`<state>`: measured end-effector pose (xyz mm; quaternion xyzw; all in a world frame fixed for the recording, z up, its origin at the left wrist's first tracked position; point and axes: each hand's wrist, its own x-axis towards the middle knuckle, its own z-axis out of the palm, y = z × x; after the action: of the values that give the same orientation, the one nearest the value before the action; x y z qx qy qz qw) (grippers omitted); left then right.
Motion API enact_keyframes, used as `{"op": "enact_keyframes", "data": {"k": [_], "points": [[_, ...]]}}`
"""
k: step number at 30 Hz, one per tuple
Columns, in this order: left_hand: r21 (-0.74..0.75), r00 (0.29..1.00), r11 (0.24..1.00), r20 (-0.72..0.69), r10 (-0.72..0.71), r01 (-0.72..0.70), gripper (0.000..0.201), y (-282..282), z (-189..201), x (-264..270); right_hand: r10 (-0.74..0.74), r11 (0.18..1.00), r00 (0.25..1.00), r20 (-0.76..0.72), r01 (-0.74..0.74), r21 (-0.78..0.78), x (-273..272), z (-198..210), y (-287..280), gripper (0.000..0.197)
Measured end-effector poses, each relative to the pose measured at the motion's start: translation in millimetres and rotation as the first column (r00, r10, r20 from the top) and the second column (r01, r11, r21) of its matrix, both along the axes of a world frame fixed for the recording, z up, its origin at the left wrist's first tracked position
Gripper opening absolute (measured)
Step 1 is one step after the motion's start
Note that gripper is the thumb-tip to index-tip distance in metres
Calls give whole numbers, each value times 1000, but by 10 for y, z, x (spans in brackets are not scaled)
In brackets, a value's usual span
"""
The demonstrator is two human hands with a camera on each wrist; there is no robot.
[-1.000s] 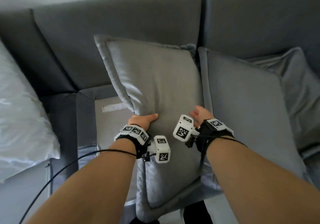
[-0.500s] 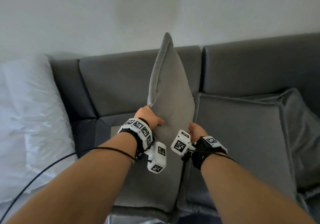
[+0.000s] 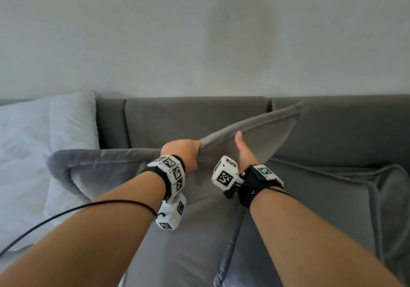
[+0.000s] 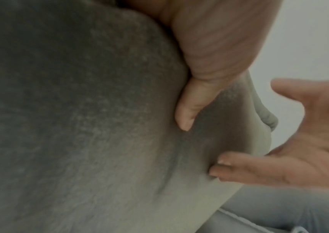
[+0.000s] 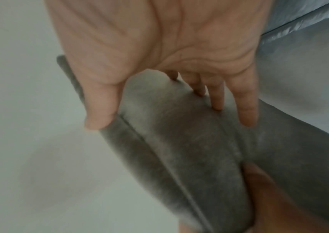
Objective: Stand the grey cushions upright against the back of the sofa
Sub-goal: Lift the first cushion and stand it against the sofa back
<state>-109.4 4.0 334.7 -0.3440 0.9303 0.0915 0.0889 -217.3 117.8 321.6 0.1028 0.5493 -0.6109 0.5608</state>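
Observation:
A large grey cushion hangs in front of the sofa back, lying crosswise with its right corner raised. My left hand grips its upper edge near the middle; in the left wrist view the thumb digs into the fabric. My right hand lies against the cushion just to the right, thumb pointing up. In the right wrist view its straight fingers touch the cushion face and its thumb rests on the flange. A second grey cushion lies flat on the right.
A white pillow leans at the sofa's left end. Another grey cushion lies crumpled at the far right. The sofa seat shows below my wrists. A bare pale wall rises behind the sofa.
The cushion stood on end half a second ago; it has swung round to lie crosswise, right corner high. My right hand has opened against it. The head view has tipped upward.

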Motion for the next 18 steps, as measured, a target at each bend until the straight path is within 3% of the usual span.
{"op": "enact_keyframes", "data": {"k": [4, 7, 9, 10, 13, 15, 18], "points": [[-98, 995, 990, 25, -95, 97, 15, 77, 51, -159, -2, 1000, 1000, 23, 3, -30, -265, -8, -91, 96], [-128, 989, 981, 29, -144, 147, 11, 11, 84, -312, -21, 1000, 998, -65, 20, -12, -433, -146, -186, 66], [-143, 986, 975, 18, -167, 168, 10, -85, 82, -401, 66, 996, 967, -245, -48, 79, -549, -106, -207, 32], [-151, 985, 974, 10, -170, 170, 9, -142, 75, -431, 110, 989, 951, -287, -75, 130, -611, -92, -234, 26], [-160, 987, 976, -32, -156, 149, 7, -373, 32, -508, 279, 956, 818, -504, -189, 222, -741, -37, -422, 36], [-159, 987, 977, -57, -150, 139, 10, -598, -10, -597, 385, 922, 673, -632, -243, 303, -880, -116, -636, 32], [-141, 986, 981, -84, -147, 135, 13, -986, -113, -748, 464, 884, 546, -698, -231, 407, -1052, -268, -1054, 23]]}}
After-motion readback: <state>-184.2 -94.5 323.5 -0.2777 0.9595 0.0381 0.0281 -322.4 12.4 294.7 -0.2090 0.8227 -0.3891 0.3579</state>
